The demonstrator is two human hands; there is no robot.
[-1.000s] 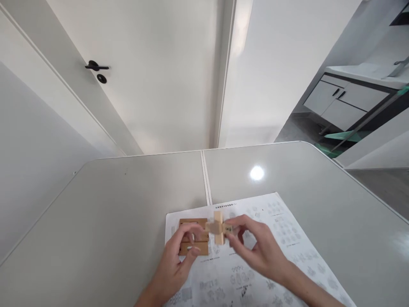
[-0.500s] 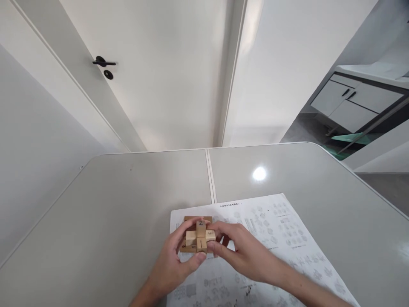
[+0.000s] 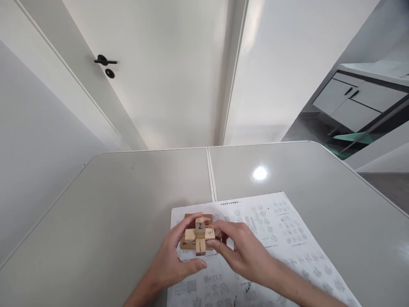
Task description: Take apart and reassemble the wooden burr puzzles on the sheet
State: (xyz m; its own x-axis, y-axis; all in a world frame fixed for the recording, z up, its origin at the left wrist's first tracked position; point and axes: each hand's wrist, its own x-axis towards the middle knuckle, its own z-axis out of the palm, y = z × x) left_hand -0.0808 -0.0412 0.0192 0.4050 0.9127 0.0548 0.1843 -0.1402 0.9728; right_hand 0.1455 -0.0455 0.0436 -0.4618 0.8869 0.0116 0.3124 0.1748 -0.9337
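A pale wooden burr puzzle [image 3: 200, 235], made of crossed blocks with marks inked on their ends, is held over the sheet. My right hand [image 3: 244, 247] pinches its right end between thumb and fingers. Around its left side curves my left hand [image 3: 171, 251], the thumb apart below and the fingertips reaching behind the top; whether those fingertips touch the wood I cannot tell. Beneath the puzzle lies a browner flat wooden piece [image 3: 208, 216], mostly covered by the puzzle and my fingers.
A large white sheet [image 3: 265, 264] printed with small diagrams lies under both hands on the grey table [image 3: 105, 230]. A seam strip [image 3: 211, 175] crosses the tabletop. Beyond the far edge stands a door [image 3: 166, 85]; a sink cabinet [image 3: 358, 98] is at the right.
The puzzle has moved left in my right hand, over the brown wooden piece, and turned so its marked ends face me. My left hand closed in around it, then its thumb came away downward.
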